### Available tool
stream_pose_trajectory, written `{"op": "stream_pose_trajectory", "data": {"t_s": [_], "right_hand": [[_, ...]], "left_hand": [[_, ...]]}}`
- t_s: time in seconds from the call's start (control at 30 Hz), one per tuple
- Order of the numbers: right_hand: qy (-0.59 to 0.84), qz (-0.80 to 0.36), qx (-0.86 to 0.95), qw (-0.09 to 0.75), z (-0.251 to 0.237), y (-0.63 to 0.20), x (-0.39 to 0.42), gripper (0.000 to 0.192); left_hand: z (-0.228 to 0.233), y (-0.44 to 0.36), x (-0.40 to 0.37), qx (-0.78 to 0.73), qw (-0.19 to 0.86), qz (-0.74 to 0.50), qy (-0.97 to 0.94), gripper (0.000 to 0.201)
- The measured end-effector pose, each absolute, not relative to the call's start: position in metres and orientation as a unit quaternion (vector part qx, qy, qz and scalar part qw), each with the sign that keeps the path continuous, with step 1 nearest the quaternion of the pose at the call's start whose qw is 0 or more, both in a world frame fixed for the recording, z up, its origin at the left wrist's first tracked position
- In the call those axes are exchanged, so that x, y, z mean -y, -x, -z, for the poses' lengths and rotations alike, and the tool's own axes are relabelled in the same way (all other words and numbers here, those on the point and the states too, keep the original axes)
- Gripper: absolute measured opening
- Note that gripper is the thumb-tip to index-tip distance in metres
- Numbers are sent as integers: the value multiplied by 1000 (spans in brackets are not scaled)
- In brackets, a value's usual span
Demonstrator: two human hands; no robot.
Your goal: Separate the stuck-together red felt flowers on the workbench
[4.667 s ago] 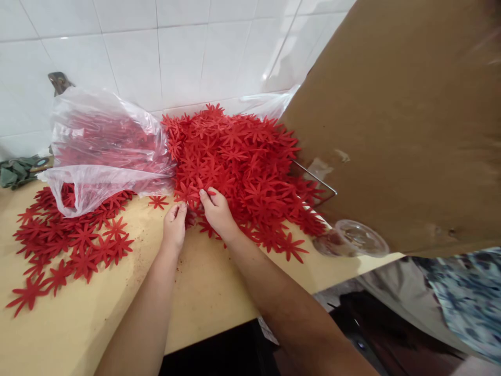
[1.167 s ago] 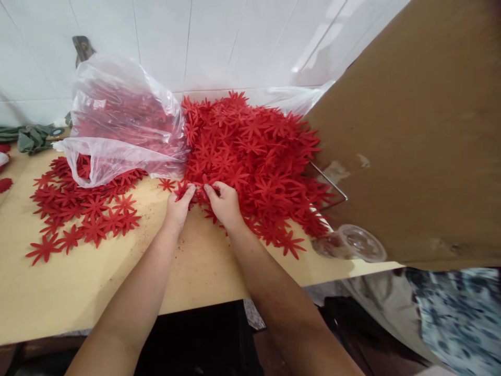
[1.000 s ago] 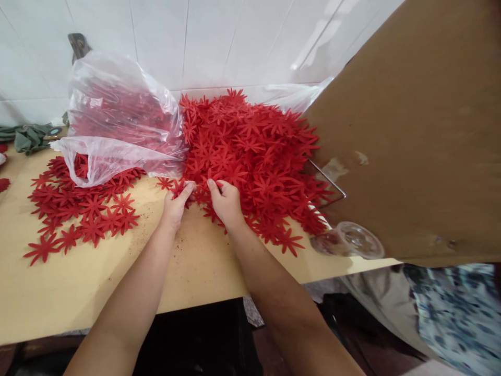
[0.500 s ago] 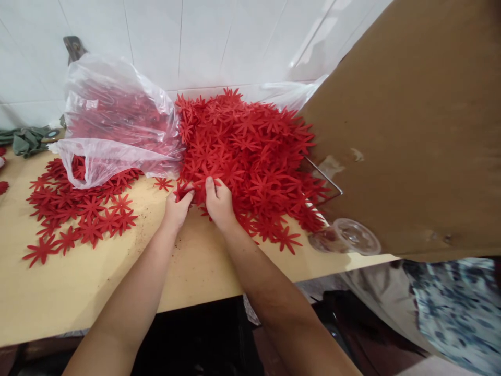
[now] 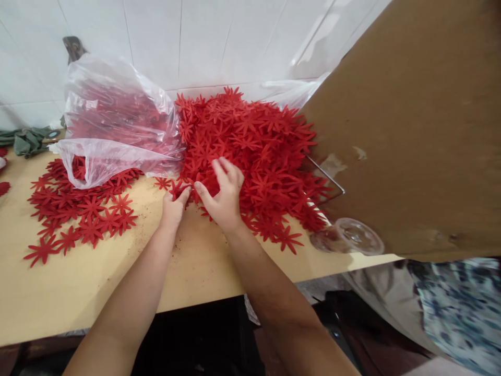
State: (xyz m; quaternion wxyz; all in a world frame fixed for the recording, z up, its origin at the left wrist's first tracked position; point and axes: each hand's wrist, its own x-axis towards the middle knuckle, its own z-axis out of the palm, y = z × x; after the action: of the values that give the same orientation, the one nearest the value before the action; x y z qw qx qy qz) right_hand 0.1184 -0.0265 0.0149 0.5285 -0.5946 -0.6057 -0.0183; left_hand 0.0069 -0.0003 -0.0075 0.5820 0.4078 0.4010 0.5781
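Note:
My left hand (image 5: 174, 208) is closed, its thumb pressed over red flower-shaped cutouts (image 5: 179, 190) with narrow petals. How many are in the pinch I cannot tell. Just to its right, my right hand (image 5: 225, 196) has its fingers spread apart, thumb pointing left, with nothing visibly held; the fingertips are slightly blurred. Beyond both hands rises a large heap of the same red cutouts (image 5: 250, 141). One loose cutout (image 5: 162, 183) lies on the table left of the left hand's fingers.
A clear plastic bag (image 5: 121, 115) of red cutouts lies at the left, with more cutouts (image 5: 92, 224) spilled before it. Brown cardboard (image 5: 410, 130) stands on the right, beside a metal wire (image 5: 329, 177) and a clear plastic cup (image 5: 356, 237). White tiled wall backs the wooden table (image 5: 203, 277).
My right hand has opened from a pinch, its fingers lifting and spreading over the heap. The left hand keeps its hold in nearly the same spot.

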Motion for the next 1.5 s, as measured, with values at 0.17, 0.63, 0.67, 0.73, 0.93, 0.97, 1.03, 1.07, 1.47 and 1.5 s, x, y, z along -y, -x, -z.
{"op": "stream_pose_trajectory", "data": {"t_s": [0.17,0.63,0.67,0.73,0.93,0.97,1.03,1.07,1.47,1.5], "right_hand": [[538,-209,613,539,-6,-113,23,22],[570,-291,524,562,-5,-118,24,46],[570,-288,531,557,-4,-117,25,47],[577,-266,547,544,-4,-115,26,48],[584,-147,560,569,-11,-123,24,43],[590,-138,546,579,-11,-127,22,42],[608,-128,508,596,-12,-137,18,42],[612,-122,492,607,-12,-142,16,41],[523,-291,565,568,-10,-115,24,23],[514,-324,551,572,-8,-114,23,21]], "left_hand": [[4,-8,3,-389,575,-589,-414,20],[-5,-11,12,-369,643,-530,-412,34],[-4,-11,12,-368,639,-533,-415,33],[-3,-12,11,-374,621,-545,-422,28],[-3,-12,10,-379,606,-565,-411,23],[-3,-12,9,-386,604,-574,-396,22],[-2,-11,7,-407,592,-592,-366,22],[-1,-11,6,-414,585,-600,-354,23],[-6,-9,7,-379,599,-593,-381,15],[-6,-9,7,-375,600,-596,-379,15]]}}
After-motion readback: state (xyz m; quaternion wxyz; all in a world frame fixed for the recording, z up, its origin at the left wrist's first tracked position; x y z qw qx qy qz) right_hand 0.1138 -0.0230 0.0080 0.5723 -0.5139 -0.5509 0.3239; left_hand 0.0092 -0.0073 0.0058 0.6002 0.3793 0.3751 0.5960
